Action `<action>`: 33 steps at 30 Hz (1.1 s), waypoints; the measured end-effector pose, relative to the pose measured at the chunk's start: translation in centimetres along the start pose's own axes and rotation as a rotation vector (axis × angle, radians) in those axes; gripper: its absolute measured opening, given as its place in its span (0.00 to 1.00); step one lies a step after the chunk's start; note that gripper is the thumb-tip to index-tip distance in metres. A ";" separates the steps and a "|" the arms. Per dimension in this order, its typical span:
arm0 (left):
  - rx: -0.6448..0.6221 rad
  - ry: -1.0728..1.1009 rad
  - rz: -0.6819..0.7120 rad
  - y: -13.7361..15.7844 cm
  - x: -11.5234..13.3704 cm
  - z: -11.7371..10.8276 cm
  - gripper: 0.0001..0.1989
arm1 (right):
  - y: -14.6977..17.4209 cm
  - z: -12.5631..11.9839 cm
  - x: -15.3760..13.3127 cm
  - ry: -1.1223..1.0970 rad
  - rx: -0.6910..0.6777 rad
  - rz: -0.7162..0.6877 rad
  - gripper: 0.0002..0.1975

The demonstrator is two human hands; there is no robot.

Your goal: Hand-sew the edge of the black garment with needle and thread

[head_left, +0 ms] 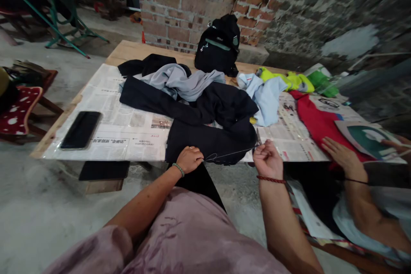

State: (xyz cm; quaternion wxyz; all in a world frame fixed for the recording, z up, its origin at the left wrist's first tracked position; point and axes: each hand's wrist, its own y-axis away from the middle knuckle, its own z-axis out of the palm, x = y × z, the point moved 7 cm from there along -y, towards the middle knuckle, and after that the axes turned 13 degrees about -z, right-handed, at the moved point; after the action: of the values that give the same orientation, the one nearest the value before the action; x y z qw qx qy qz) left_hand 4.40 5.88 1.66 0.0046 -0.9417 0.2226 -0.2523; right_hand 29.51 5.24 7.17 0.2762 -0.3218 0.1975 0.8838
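Black trousers (205, 137) lie across the near edge of the table, dark legs bunched behind. My left hand (190, 159) is closed on the hem of the black cloth at the table edge. A light thread (229, 153) runs from the cloth beside my left fingers, with a small loop there, over to my right hand (267, 157). My right fingers are pinched around the thread's far end; whether a needle is in them is too small to tell. Scissors (258, 135) lie just behind my right hand, partly hidden.
Newspaper under clear plastic covers the wooden table (112, 51). On it are a phone (81, 130), grey cloth (180, 80), a black backpack (218, 47), a light blue garment (265, 96) and red cloth (310, 115). At right, a co-worker's hand (343, 154) rests on the red cloth.
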 end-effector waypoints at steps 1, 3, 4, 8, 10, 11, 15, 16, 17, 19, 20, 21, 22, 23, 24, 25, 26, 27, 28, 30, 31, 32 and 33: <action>0.000 0.001 0.000 0.0 0.0 0.0 0.07 | -0.1 -0.4 -0.1 0.016 0.044 -0.014 0.10; 0.000 0.004 0.001 0.0 0.0 0.0 0.07 | -0.1 -0.7 -0.2 0.041 0.082 -0.042 0.12; -0.001 0.004 0.000 0.0 0.0 0.0 0.07 | -0.1 -0.6 -0.3 0.048 0.064 -0.055 0.12; -0.008 0.007 -0.006 0.0 0.0 -0.1 0.07 | 0.8 1.8 -0.4 0.057 -0.172 -0.090 0.08; -0.006 0.004 -0.007 0.0 0.0 -0.2 0.07 | 2.1 3.6 -0.6 0.069 -0.320 -0.115 0.06; -0.006 0.002 -0.005 0.0 0.1 -0.2 0.07 | 2.9 4.6 -0.7 0.085 -0.395 -0.139 0.05; -0.009 -0.004 0.006 0.0 0.1 -0.1 0.06 | 5.7 7.8 -1.6 0.350 -0.690 -0.401 0.04; -0.010 -0.005 0.004 0.0 0.1 -0.1 0.06 | 6.2 8.4 -1.8 0.492 -0.770 -0.495 0.05; -0.011 -0.006 0.002 0.0 0.0 -0.1 0.06 | 6.4 8.8 -1.8 0.645 -0.859 -0.585 0.05; -0.011 -0.009 0.000 0.0 0.0 0.0 0.06 | 6.4 9.3 -1.3 0.913 -1.052 -0.719 0.05; -0.010 -0.010 0.000 0.0 0.0 0.0 0.06 | 6.0 9.3 -1.1 1.003 -1.146 -0.766 0.05; -0.009 -0.009 0.002 0.0 0.1 0.0 0.06 | 5.5 9.2 -0.9 1.061 -1.219 -0.812 0.06; -0.008 -0.008 0.003 0.0 0.1 -0.1 0.06 | 4.9 9.1 -0.9 1.105 -1.270 -0.857 0.07; -0.008 -0.006 0.004 0.0 0.1 -0.1 0.06 | 4.1 8.9 -1.0 1.143 -1.304 -0.896 0.07; -0.008 -0.003 0.004 0.0 0.1 -0.1 0.06 | 3.3 8.8 -1.1 1.176 -1.325 -0.931 0.08; -0.008 -0.001 0.004 0.0 0.1 -0.1 0.06 | 2.6 8.7 -1.2 1.204 -1.339 -0.962 0.08; -0.008 0.002 0.003 0.0 0.1 -0.1 0.06 | 1.9 8.6 -1.4 1.229 -1.346 -0.988 0.09; -0.008 0.004 0.001 0.0 0.0 0.0 0.07 | 1.2 8.6 -1.6 1.251 -1.351 -1.012 0.09; -0.007 0.005 0.000 0.0 0.0 0.0 0.07 | 0.6 8.6 -1.8 1.269 -1.352 -1.034 0.09; -0.004 0.006 0.001 0.0 0.0 0.0 0.07 | -0.4 8.8 -2.3 1.291 -1.341 -1.067 0.09; 0.000 0.005 0.002 0.0 0.0 0.0 0.07 | -0.8 9.0 -2.6 1.296 -1.329 -1.074 0.09; 0.004 0.003 0.005 0.0 0.0 0.0 0.07 | -1.1 9.2 -2.8 1.297 -1.312 -1.075 0.09; 0.007 0.002 0.008 0.0 0.0 0.0 0.06 | -1.4 9.5 -3.1 1.293 -1.290 -1.076 0.08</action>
State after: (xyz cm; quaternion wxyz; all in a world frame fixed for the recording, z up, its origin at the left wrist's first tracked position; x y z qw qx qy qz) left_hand 4.38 5.89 1.66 0.0088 -0.9406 0.2253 -0.2539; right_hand 27.97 10.19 15.79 0.2504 -0.8617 -0.3681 0.2435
